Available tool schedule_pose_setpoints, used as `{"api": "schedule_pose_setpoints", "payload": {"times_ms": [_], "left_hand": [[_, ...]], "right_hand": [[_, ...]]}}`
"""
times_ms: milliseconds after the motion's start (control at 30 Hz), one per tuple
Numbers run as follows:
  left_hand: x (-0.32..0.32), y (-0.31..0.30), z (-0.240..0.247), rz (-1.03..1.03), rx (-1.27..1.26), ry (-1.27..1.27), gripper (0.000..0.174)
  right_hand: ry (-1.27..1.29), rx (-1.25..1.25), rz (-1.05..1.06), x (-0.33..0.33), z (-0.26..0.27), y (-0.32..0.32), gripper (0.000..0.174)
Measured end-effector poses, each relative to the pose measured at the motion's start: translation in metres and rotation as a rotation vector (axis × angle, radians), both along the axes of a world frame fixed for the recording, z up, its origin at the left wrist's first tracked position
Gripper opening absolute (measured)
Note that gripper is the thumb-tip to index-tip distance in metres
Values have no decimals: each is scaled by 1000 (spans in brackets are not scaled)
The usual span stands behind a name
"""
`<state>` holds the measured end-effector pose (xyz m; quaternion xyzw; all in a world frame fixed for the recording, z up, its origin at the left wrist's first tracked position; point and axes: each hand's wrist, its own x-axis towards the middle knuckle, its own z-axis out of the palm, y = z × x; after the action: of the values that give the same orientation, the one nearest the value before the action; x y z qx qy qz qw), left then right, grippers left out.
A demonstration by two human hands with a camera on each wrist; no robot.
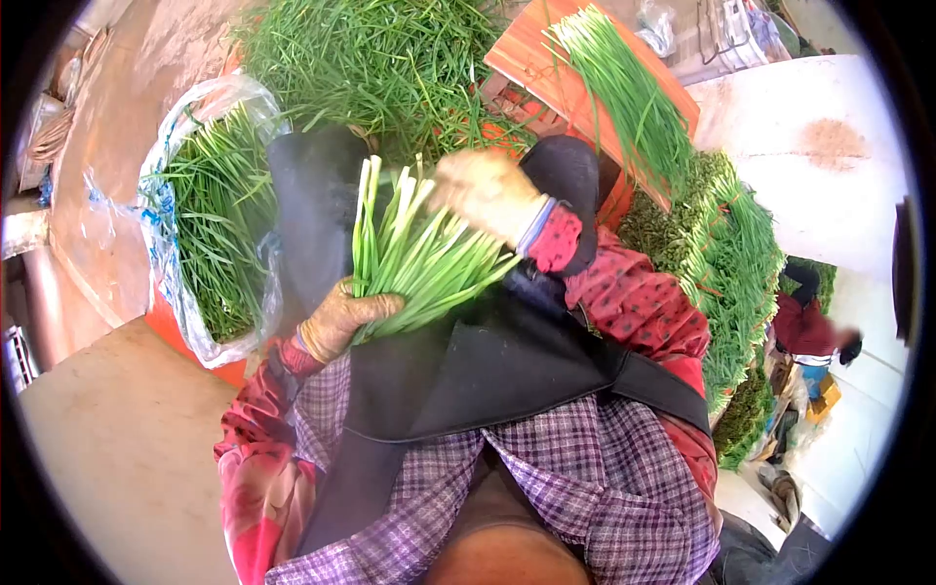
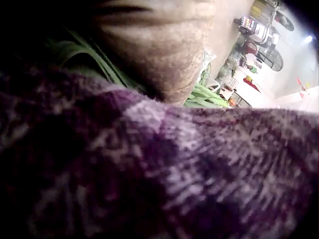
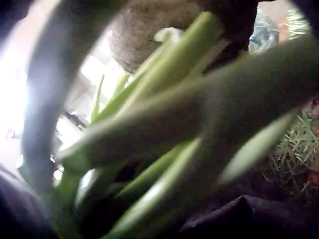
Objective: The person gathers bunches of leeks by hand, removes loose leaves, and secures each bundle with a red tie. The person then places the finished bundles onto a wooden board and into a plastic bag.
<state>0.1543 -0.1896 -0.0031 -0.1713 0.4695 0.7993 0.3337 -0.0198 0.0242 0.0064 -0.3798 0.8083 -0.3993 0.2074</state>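
Note:
A loose bunch of garlic chives [image 1: 429,273], pale at the stem ends, lies fanned over the black apron [image 1: 487,361] on the lap. My gloved left hand [image 1: 343,317] grips its left side, thumb across the stems. The gloved right hand [image 1: 492,195], blurred, is at the upper ends of the stems; I cannot tell whether its fingers pinch any. Close stems [image 3: 174,109] cross in front of the right glove [image 3: 149,35] in the right wrist view. In the left wrist view, a plaid sleeve or coat [image 2: 159,169] hides most of the left glove [image 2: 159,50].
A plastic-lined basket [image 1: 161,210] of chives stands at left. Ahead lies a big heap of loose greens [image 1: 370,58]. An orange-brown board [image 1: 531,49] bears trimmed chives [image 1: 629,93]. Bundled chives [image 1: 731,253] are stacked at right, with another person [image 1: 807,327] beyond.

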Motion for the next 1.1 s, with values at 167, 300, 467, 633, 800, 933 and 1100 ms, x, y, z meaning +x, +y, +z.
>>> {"api": "schedule_pose_setpoints", "payload": {"times_ms": [167,300,467,633,800,933,1100], "left_hand": [[-2,0,3,-1,-1,-20,59],[-13,9,8,-47,8,-63,68],[-11,6,5,1,30,-42,73],[-6,3,0,107,23,-31,74],[0,-3,-17,191,62,-86,74],[-2,0,-15,242,140,-93,68],[-3,1,-7,233,22,-69,58]], "right_hand": [[-759,-93,-468,-57,-7,41,33],[-788,-181,3,-35,-6,12,36],[-917,-225,-234,-38,6,9,26],[0,-399,-622,-168,-79,149,24],[-350,-533,-700,-121,8,103,24],[166,-67,25,-25,15,9,32],[83,266,134,-7,5,-24,30]]}}
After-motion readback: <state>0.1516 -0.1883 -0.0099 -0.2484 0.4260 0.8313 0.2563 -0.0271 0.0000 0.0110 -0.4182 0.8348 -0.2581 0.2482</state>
